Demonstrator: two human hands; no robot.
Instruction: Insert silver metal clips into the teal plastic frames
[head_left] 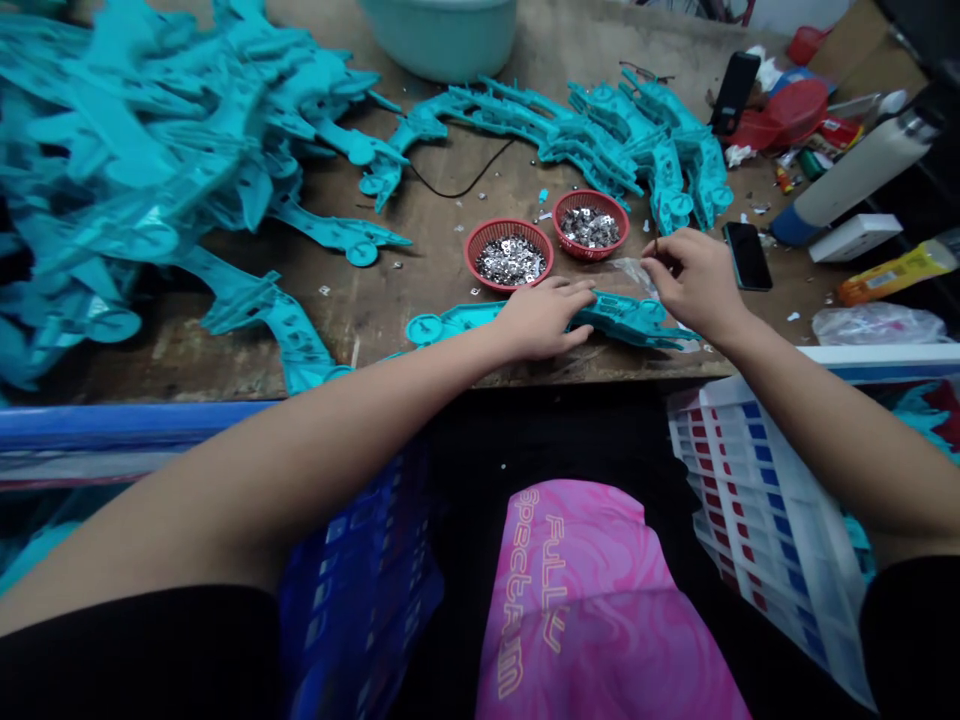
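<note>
A long turquoise plastic part (626, 318) lies along the table's near edge. My left hand (544, 318) lies over its middle, thumb on the near side and fingers on the far side, holding it down. Above the part's right end is my right hand (694, 280), with thumb and forefinger pinched together. A thin dark thing seems to show at those fingertips, too small to name. Just beyond my left hand stands a red basket (471, 262) of small shiny metal clips (514, 262). A second red basket (557, 222) with similar metal pieces (590, 228) stands beside it.
Turquoise parts are heaped (187, 150) at the left, with another row (600, 130) at the back. A pale tub (442, 40) stands behind. At the right lie a phone (748, 255), a bottle (855, 175) and a yellow tube (900, 272). Plastic crates (765, 500) flank my lap.
</note>
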